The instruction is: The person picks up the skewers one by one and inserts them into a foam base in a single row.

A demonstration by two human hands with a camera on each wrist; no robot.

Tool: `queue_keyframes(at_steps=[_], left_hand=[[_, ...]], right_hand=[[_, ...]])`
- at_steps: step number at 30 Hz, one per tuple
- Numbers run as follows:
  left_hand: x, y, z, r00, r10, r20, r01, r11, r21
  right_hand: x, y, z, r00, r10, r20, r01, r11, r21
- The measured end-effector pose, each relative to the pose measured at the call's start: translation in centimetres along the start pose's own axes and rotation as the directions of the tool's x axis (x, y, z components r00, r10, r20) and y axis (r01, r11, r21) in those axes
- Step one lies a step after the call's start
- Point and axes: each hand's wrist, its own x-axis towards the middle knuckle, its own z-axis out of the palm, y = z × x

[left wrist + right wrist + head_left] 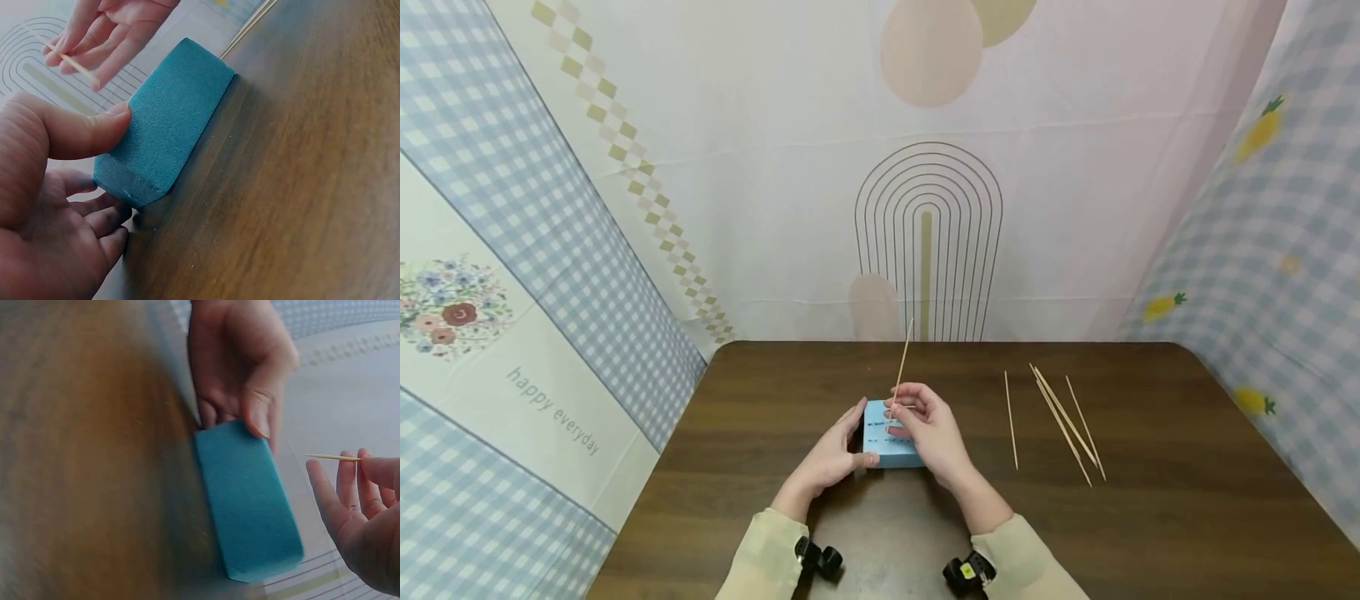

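Note:
A light blue foam-like block [895, 459] with dark marks on its top lies on the table. My left hand [835, 454] grips its left side, the thumb at the near edge and the fingers at the far-left corner; the left wrist view shows the thumb [94, 131] on the block's side [165, 125]. Over the block, my right hand [936, 433] pinches a thin wooden skewer [903, 362] between thumb and fingers. The skewer stands steeply, leaning slightly right at its upper end. In the right wrist view its pointed tip [322, 456] appears apart from the block [250, 500].
Several more skewers [1060, 417] lie loose on the brown wooden table [1150, 533] to the right, with a single skewer [1011, 421] nearer the block. A patterned cloth [775, 208] hangs behind the table. Small black cameras [968, 572] are on both wrists.

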Motion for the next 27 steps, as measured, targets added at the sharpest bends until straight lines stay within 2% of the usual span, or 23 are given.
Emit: queue_keyframes(at_steps=[6, 15, 27], left_hand=[[-0.1, 0.0, -0.1, 1.0, 0.01, -0.001, -0.01, 1.0, -0.003], [-0.3, 0.0, 0.1, 1.0, 0.014, 0.009, -0.014, 1.0, -0.026], [0.1, -0.1, -0.1, 1.0, 0.027, 0.011, -0.026, 0.999, -0.037]], right_hand=[[-0.1, 0.9, 0.8, 1.0, -0.016, 0.022, 0.015, 1.0, 0.015], [-0.5, 1.7, 1.3, 0.998, -0.018, 0.056, 0.02, 0.999, -0.028], [-0.4, 1.7, 1.7, 0.989, -0.125, 0.082, 0.135, 0.981, -0.139]])
